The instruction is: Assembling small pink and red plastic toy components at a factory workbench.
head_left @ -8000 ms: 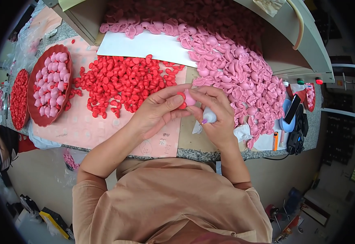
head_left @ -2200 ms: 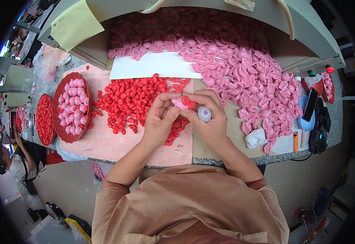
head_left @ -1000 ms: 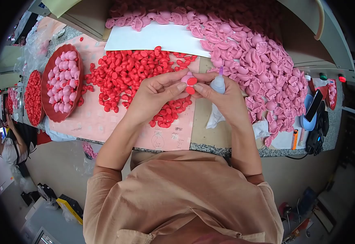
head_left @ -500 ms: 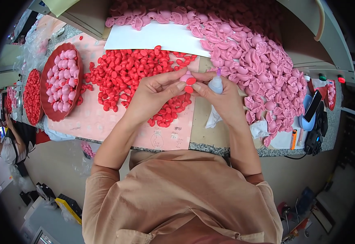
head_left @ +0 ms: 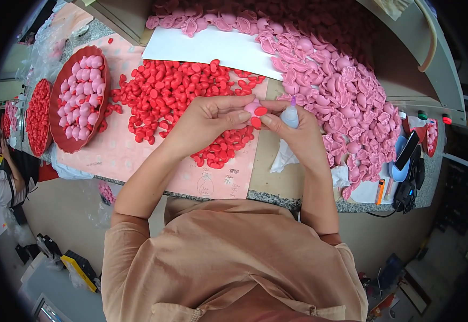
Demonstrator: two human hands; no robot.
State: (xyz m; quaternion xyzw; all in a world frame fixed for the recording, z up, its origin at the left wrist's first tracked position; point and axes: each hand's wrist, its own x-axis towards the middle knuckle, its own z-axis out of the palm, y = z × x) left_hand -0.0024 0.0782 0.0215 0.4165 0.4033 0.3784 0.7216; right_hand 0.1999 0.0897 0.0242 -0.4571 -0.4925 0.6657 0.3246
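Note:
My left hand (head_left: 208, 124) and my right hand (head_left: 298, 137) meet above the counter, fingertips pinched around one small part. It has a pink rounded body (head_left: 251, 107) with two red bean-shaped pieces (head_left: 260, 111) at its near side. Whether the red pieces are fixed to it, I cannot tell. My left fingers grip the pink body, and my right thumb presses by the red pieces. Tucked in my right hand is a clear squeeze bottle (head_left: 290, 117) with a purple tip, pointing away from me. Under my hands spreads a pile of red pieces (head_left: 164, 91).
Pink moulded shells (head_left: 346, 102) heap up on the right and back. A red scalloped tray (head_left: 57, 129) of pink-and-red pieces stands left, beside another tray of red pieces (head_left: 39, 115). An orange lighter (head_left: 380, 191), a phone (head_left: 407, 150) and white tissue (head_left: 284, 157) lie right. Someone sits far left.
My hands have shifted slightly right with the pink part, and the red pieces on it sit at a somewhat different angle. The whole view has turned a little.

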